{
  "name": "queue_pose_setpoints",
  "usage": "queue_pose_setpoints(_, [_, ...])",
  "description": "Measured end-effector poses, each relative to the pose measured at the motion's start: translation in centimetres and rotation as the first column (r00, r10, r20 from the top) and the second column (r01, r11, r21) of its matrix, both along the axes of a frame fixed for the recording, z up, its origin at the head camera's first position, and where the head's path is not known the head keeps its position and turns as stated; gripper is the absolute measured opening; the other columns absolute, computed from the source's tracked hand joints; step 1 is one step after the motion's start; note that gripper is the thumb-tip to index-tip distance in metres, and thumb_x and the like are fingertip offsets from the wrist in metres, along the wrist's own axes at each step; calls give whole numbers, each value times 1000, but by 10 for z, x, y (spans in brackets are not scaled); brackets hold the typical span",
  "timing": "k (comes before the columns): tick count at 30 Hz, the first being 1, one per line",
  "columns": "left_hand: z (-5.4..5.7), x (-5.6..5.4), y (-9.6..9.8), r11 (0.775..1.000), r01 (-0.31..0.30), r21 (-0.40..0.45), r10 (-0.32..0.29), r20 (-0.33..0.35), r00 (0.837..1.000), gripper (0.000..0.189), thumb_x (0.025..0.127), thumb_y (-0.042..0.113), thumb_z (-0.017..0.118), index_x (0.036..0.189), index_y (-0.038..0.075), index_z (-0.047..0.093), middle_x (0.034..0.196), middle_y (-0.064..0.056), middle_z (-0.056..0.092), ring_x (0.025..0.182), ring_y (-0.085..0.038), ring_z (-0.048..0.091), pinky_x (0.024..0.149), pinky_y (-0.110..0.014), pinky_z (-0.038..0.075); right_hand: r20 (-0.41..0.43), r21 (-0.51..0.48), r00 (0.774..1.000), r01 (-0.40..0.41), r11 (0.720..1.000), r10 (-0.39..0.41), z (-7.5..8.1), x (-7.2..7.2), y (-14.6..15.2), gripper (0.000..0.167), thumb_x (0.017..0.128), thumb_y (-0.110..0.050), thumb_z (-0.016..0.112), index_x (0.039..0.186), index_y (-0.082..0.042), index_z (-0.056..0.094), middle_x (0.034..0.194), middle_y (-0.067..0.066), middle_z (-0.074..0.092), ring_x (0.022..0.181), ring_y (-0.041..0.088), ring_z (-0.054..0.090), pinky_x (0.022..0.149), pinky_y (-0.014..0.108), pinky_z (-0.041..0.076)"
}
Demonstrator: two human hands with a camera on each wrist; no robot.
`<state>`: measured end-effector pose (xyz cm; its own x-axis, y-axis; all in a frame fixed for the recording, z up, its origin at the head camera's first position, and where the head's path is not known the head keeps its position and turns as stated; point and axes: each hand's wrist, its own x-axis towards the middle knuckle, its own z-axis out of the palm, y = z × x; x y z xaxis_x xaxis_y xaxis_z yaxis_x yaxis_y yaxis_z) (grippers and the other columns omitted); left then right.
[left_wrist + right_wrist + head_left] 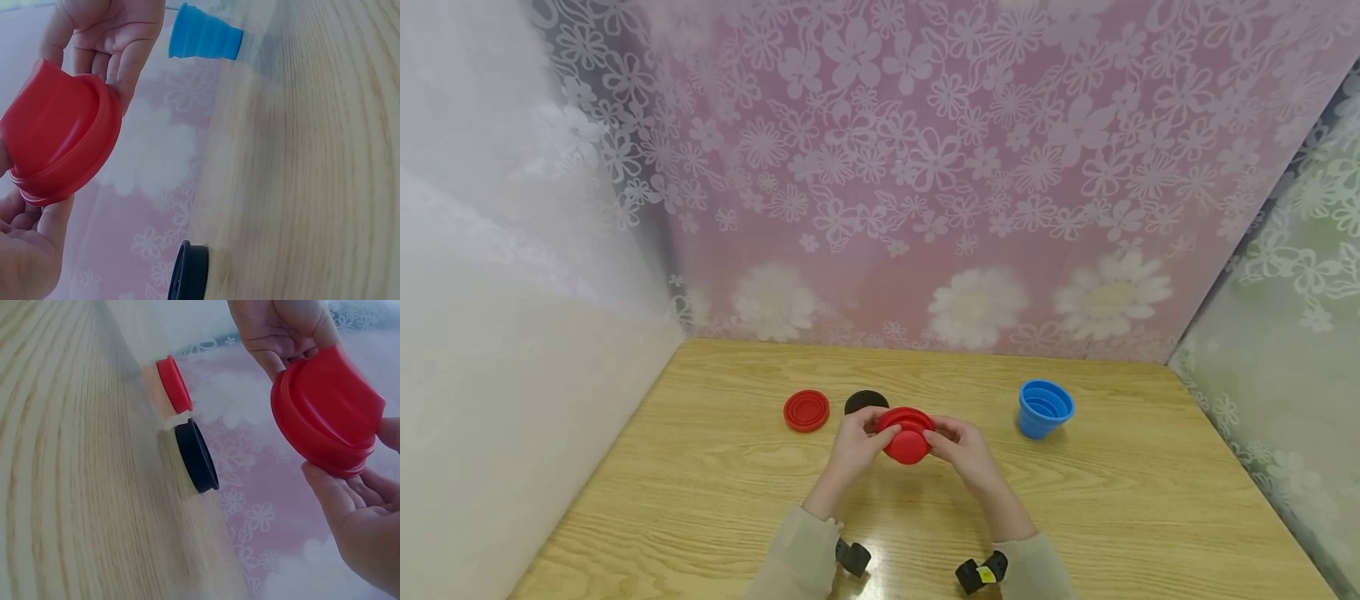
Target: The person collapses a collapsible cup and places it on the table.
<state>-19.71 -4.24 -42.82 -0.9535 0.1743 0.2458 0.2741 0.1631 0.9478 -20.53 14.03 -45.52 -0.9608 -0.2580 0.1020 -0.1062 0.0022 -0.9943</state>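
Item 1. Round red collapsible cup, smooth and rubber-like [907, 435]; raised above the desk, at the centre of the layout, its round base turned toward six o'clock. Folds look partly drawn out and lopsided; a thick ring runs around the rim.

Holding: left hand [853, 442] pinches the cup at nine o'clock, right hand [964, 450] at three o'clock; thumbs on the near face, fingers behind the rim.

Handling (judged): light, and soft in the wall, so liable to buckle or spring along a fold; the rim ring is probably the stiffer part. Breakage unlikely. The smooth surface may slide if damp, though rubbery material should grip well dry. Best hold: opposite points of the rim, nine and three o'clock, leaving thumbs to bear on wall or base. A one-sided squeeze would likely skew it.

Item 2. Flat red ribbed disc, seemingly a like cup folded down [807, 411]; on the desk, between nine and ten o'clock of Item 1. Best lifted by its edge.

Item 3. Low round black piece with a projecting lip [867, 402]; on the desk at ten o'clock, partly hidden by the left hand in the head view.

Item 4. Blue stepped tapering cup, fully extended, upright [1037, 423]; between two and three o'clock, well apart.

Support. Pale wood-grain desk [1150, 467].
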Motion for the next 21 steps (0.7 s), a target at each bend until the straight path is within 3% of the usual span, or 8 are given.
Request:
queue_pose_setpoints(7, [-1,0,1,1000,5,29,-6,10,1000,20,82,3,61,99,-9,60,85,-16,61,72,-12,55,59,-20,48,-6,97,988,156,983,-157,-1,-1,-4,20,82,-1,59,99,10,59,82,14,61,70,17,60,67,34,52])
queue_pose_setpoints(11, [-1,-1,0,989,37,142,-50,89,995,26,84,0,57,106,-13,56,91,-19,60,74,-9,55,64,-20,48,-27,116,974,227,967,-226,0,-1,-6,17,82,-1,59,97,9,60,80,12,61,68,17,59,64,37,52])
queue_pose_setpoints(15, [-2,-2,-1,964,58,258,-100,152,983,31,83,-5,56,112,-15,52,98,-19,59,79,-10,56,70,-21,48,-41,110,963,270,957,-267,1,-2,-7,17,83,-1,59,96,8,61,78,12,60,68,15,58,61,29,52])
queue_pose_setpoints(21, [1,-1,2,972,22,234,-49,109,993,31,81,-7,57,110,-15,52,99,-24,59,82,-14,56,69,-20,48,-29,96,957,292,952,-290,3,-3,-9,18,83,-3,60,96,10,60,78,12,60,67,13,58,60,24,51])
